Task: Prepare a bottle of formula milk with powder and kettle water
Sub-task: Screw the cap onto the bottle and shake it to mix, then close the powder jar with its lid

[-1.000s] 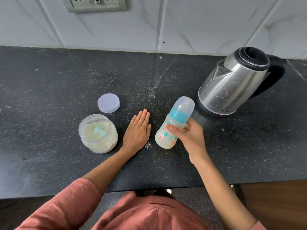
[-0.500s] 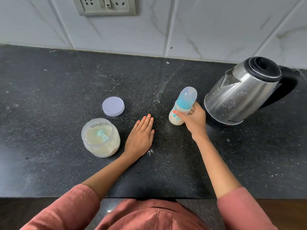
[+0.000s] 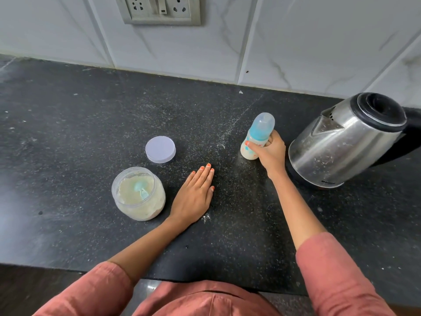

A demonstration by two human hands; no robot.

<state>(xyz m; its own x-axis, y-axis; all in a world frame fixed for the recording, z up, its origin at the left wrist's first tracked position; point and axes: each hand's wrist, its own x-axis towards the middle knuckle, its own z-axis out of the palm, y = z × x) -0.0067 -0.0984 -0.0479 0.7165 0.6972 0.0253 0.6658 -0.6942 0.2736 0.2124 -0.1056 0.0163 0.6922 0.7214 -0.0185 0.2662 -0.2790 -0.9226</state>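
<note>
1. Gripping the capped baby bottle (image 3: 258,133) round its middle, the right hand (image 3: 271,155) curls fingers and thumb about it; the bottle stands near upright on the speckled black countertop (image 3: 68,133), just left of the steel kettle (image 3: 341,144).
2. The left hand (image 3: 193,198) lies flat, fingers straight, farther from the bottle, beside the open powder jar (image 3: 139,197).
3. Bottle: translucent plastic, milky below, blue collar, domed cap.

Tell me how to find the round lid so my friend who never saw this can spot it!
Start at the black countertop and find the open jar of pale powder. Just behind that jar, apart from it, lies the lid. It is the only flat, pale lilac disc; the jar, bottle and kettle all stand tall.
</note>
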